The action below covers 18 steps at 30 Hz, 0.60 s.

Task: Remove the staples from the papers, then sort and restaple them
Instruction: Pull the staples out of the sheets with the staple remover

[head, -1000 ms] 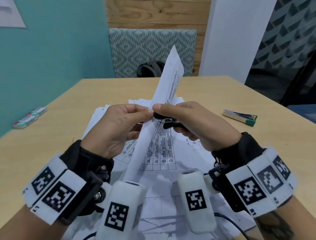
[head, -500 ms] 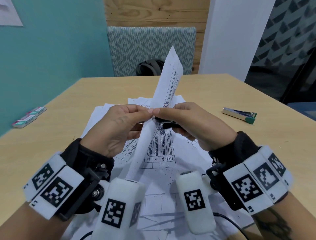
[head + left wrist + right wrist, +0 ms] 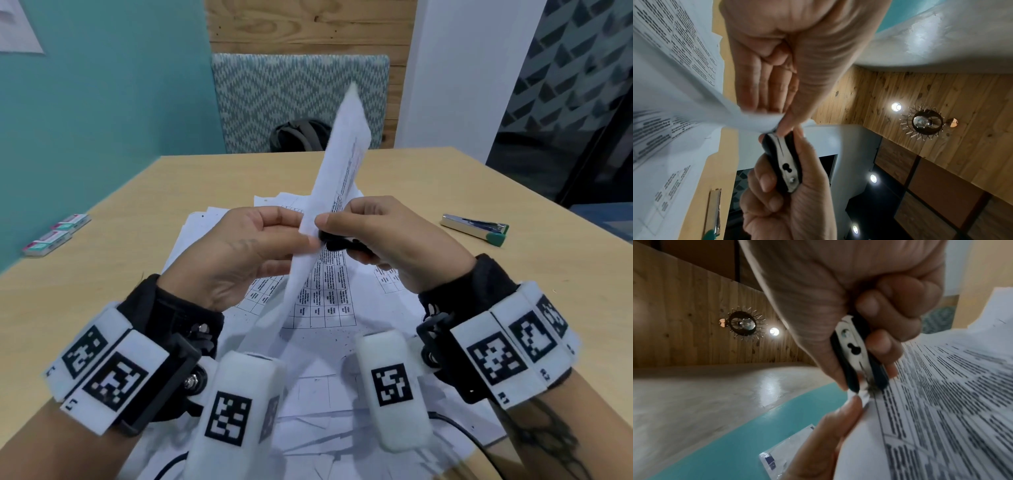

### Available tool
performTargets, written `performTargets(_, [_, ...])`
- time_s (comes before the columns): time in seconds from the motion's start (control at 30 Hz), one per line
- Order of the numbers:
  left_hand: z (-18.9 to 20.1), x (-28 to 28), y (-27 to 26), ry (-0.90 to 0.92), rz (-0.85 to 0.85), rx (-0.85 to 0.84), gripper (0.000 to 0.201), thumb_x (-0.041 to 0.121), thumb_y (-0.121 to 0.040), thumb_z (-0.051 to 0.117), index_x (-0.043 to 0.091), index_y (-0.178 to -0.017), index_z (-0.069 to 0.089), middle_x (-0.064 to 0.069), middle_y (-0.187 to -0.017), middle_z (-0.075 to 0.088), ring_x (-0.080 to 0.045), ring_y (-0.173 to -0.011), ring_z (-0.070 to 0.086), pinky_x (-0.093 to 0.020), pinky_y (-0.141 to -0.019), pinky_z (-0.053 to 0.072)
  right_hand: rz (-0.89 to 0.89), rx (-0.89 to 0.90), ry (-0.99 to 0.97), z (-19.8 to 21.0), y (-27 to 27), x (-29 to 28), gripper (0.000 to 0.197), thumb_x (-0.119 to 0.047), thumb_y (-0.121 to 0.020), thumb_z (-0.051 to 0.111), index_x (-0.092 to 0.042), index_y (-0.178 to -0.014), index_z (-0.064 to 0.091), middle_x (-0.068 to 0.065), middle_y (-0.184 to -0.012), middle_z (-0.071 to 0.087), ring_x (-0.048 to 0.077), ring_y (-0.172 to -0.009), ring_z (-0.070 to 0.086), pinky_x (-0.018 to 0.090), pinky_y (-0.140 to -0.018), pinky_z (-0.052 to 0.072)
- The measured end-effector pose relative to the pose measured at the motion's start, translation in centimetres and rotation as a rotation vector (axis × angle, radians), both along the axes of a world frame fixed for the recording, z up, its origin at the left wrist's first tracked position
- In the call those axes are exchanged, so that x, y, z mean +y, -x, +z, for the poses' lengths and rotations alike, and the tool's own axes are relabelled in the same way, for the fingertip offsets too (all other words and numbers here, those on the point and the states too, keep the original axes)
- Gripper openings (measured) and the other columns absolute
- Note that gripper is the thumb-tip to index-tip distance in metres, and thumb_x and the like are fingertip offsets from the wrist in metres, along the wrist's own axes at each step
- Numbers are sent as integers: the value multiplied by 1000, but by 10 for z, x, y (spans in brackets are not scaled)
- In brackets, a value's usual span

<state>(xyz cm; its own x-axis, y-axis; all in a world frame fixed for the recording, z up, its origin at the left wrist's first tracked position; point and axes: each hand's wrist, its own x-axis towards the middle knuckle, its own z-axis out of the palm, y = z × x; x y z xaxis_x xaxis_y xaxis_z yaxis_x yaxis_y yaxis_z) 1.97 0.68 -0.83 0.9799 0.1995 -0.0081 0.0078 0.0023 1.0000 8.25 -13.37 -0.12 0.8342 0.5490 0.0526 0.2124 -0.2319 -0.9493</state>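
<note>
My left hand [image 3: 246,250] pinches the corner of a printed paper set [image 3: 337,164] that stands up edge-on above the table. The same pinch shows in the left wrist view, thumb and fingers [image 3: 764,91] on the folded corner [image 3: 756,120]. My right hand [image 3: 394,236] grips a black and metal staple remover [image 3: 342,244] with its jaws closed against that corner. The staple remover [image 3: 857,356] meets the paper [image 3: 941,402] right at my left thumb tip. The staple itself is too blurred to see.
Loose printed sheets [image 3: 329,308] lie spread on the wooden table [image 3: 513,274] beneath my hands. A silver stapler with a green end [image 3: 476,229] lies at the right. Small staple boxes [image 3: 56,236] sit at the table's left edge. A patterned chair [image 3: 298,99] stands behind.
Both hands stay together at the paper's corner. The held paper has tilted slightly and blurs with motion, and the right thumb now presses closer over the remover.
</note>
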Motion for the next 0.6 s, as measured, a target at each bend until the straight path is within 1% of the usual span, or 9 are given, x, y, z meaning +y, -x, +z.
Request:
performTargets(0.1, [1, -1, 2, -98, -30, 8, 21, -9, -73, 66, 10, -82, 65, 6, -53, 64, -1, -51, 61, -9, -46, 44, 46, -139, 117, 1, -3, -2, 26, -27, -83, 67, -3, -79, 58, 9, -72, 63, 6, -44, 38, 17, -45, 30])
performTargets(0.17, [0, -2, 2, -137, -3, 0, 19, -9, -72, 68, 9, -78, 64, 6, -49, 60, -1, -47, 57, -8, -43, 40, 71, -327, 270, 6, -2, -4, 32, -36, -78, 70, -5, -79, 60, -3, -63, 58, 7, -50, 39, 23, -52, 29])
performTargets(0.23, [-2, -2, 1, -155, 13, -6, 20, -9, -71, 69, 10, -75, 65, 3, -52, 60, -2, -47, 58, -8, -41, 38, 97, -541, 445, 12, 2, -7, 29, -42, -77, 69, -14, -79, 60, -7, -58, 50, 8, -54, 41, 27, -53, 29])
performTargets(0.3, [-5, -3, 0, -174, 14, -18, 21, -9, -73, 68, 11, -73, 64, 5, -49, 60, -2, -46, 57, -8, -40, 38, 91, -623, 529, 15, 3, -6, 29, -44, -79, 66, -16, -79, 59, -6, -58, 50, 9, -54, 42, 29, -52, 31])
performTargets(0.33, [-6, -3, -1, -185, 15, -30, 19, -9, -74, 68, 10, -73, 64, 5, -48, 59, -1, -45, 55, -8, -41, 38, 83, -572, 511, 14, 3, -5, 29, -43, -81, 65, -14, -79, 60, -7, -55, 50, 8, -52, 42, 27, -50, 30])
performTargets(0.4, [-8, -4, -1, -217, 28, -68, 15, -7, -70, 72, 6, -74, 65, -1, -54, 60, -4, -46, 55, -10, -44, 41, 92, -286, 378, 10, 0, -3, 27, -36, -87, 60, -11, -78, 61, -9, -52, 52, 6, -44, 39, 21, -43, 27])
performTargets(0.43, [-9, -3, -1, -240, 37, -90, 16, -4, -65, 76, 5, -74, 66, -4, -58, 61, -6, -48, 55, -11, -46, 43, 110, -120, 322, 8, -2, -3, 24, -33, -90, 56, -11, -82, 62, -8, -56, 55, 6, -41, 38, 17, -39, 24])
performTargets(0.5, [-11, -2, -2, -285, 43, -122, 17, 7, -58, 72, 6, -74, 68, -5, -61, 62, -9, -51, 54, -14, -49, 44, 140, 146, 254, 7, -3, -3, 22, -31, -94, 49, -13, -87, 60, -3, -67, 55, 4, -37, 34, 13, -33, 18])
performTargets(0.6, [-13, -1, -1, -345, 33, -148, 15, 14, -57, 68, 11, -71, 69, -1, -59, 62, -10, -53, 53, -15, -53, 43, 168, 323, 214, 7, -3, -7, 26, -32, -96, 43, -16, -77, 53, -3, -65, 51, 1, -32, 32, 10, -31, 13])
